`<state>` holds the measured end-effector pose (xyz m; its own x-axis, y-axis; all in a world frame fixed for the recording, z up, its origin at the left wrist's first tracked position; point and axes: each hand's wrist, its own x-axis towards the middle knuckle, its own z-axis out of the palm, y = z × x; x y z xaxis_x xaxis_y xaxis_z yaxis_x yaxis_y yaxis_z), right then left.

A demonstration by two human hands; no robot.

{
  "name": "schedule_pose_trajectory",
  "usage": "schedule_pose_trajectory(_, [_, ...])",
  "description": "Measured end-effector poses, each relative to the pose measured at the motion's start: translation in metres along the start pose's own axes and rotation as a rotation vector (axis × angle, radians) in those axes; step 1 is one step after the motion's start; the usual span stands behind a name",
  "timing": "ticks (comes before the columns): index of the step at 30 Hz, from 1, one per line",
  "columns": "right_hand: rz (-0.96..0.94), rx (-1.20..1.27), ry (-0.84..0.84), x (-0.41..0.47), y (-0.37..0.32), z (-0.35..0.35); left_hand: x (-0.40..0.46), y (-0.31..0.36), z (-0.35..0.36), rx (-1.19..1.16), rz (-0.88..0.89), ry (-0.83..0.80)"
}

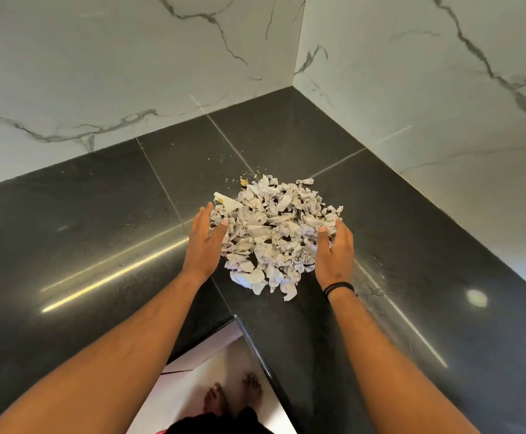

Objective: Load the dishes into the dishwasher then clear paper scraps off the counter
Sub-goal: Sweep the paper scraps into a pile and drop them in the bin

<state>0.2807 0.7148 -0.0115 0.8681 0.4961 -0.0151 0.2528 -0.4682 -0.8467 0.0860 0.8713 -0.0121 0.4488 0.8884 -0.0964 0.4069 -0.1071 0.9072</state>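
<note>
Paper scraps (272,233): a heap of small crumpled white bits is sitting on the black desk (99,214), near its inside corner where the two walls are meeting. A few tiny crumbs are lying just behind the heap, toward the back wall.

Left hand (207,239): it is standing on its edge against the left side of the heap, fingers straight and wide, holding nothing.

Right hand (333,249): it is standing against the right side of the heap, fingers loosely bent, touching the scraps but not closing on them.

How the scraps are likely feeling: very light, soft and springy. They are not going to break. They look dry, so they may be sliding easily on the shiny desk and slipping out between fingers.

Where to take hold: the two hands are best cupping the heap from both sides, low down where the paper is meeting the desk, and squeezing it into one bunch.

What to watch: the loose bits at the front edge of the heap, nearest the person, may be falling off the desk onto the floor (193,380).
</note>
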Motion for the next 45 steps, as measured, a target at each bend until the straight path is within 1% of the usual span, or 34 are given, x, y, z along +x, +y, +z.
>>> schedule_pose_trajectory(2, [-0.007, -0.023, -0.047, -0.002, -0.005, 0.014, 0.009, 0.004, 0.007, -0.018, 0.009, -0.019])
schedule_pose_trajectory(5, [-0.030, -0.002, -0.064, -0.005, -0.014, 0.037, 0.021, 0.012, 0.019, -0.084, 0.016, -0.032])
schedule_pose_trajectory(10, [-0.028, 0.165, -0.021, -0.004, -0.022, 0.061, 0.034, 0.020, 0.041, -0.259, -0.025, -0.019])
schedule_pose_trajectory(13, [-0.019, 0.240, 0.004, 0.000, -0.027, 0.066, 0.040, 0.020, 0.052, -0.307, -0.032, -0.003])
schedule_pose_trajectory(26, [0.203, 0.688, 0.030, 0.016, -0.062, 0.075, 0.047, 0.055, 0.092, -0.692, -0.235, 0.043])
schedule_pose_trajectory(29, [0.222, 0.756, 0.100, 0.019, -0.072, 0.068, 0.048, 0.067, 0.097, -0.847, -0.279, 0.045])
schedule_pose_trajectory(31, [0.268, 0.823, 0.159, 0.023, -0.079, 0.064, 0.049, 0.073, 0.100, -0.908, -0.294, 0.067])
schedule_pose_trajectory(33, [0.302, 0.897, 0.181, 0.027, -0.080, 0.064, 0.049, 0.081, 0.101, -0.978, -0.318, 0.092])
schedule_pose_trajectory(39, [0.408, 1.114, 0.164, 0.031, -0.083, 0.057, 0.046, 0.095, 0.102, -1.203, -0.392, 0.006])
schedule_pose_trajectory(45, [0.434, 1.274, 0.142, 0.033, -0.092, 0.049, 0.042, 0.100, 0.100, -1.260, -0.368, 0.011])
